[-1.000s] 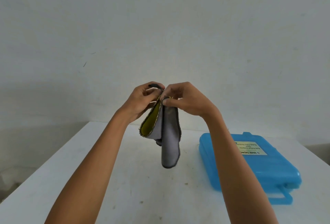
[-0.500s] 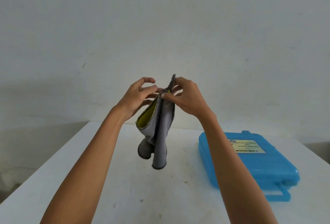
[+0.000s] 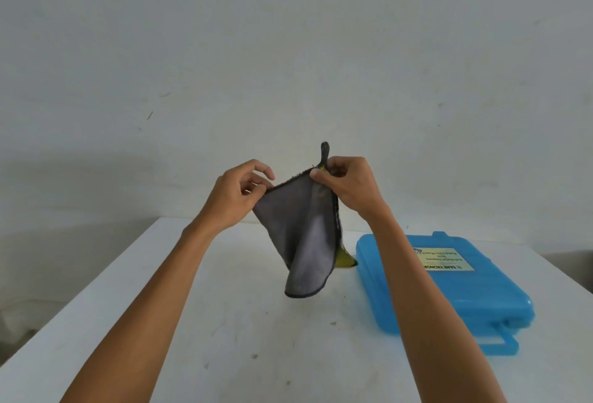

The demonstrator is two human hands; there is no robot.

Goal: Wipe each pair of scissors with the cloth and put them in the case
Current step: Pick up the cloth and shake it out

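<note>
One cloth (image 3: 298,226) edge: left hand (image 3: 239,199), right hand (image 3: 349,186)

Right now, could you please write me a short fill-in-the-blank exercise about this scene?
The left hand and right hand hold up a grey ____.
The case on the table is coloured ____.
The case's lid is ____.
Missing words: cloth; blue; closed.

A plain indoor workspace is indicated by a scuffed white rectangular table (image 3: 224,322) set against a flat, lightly marked off-white painted wall (image 3: 288,49).
</note>
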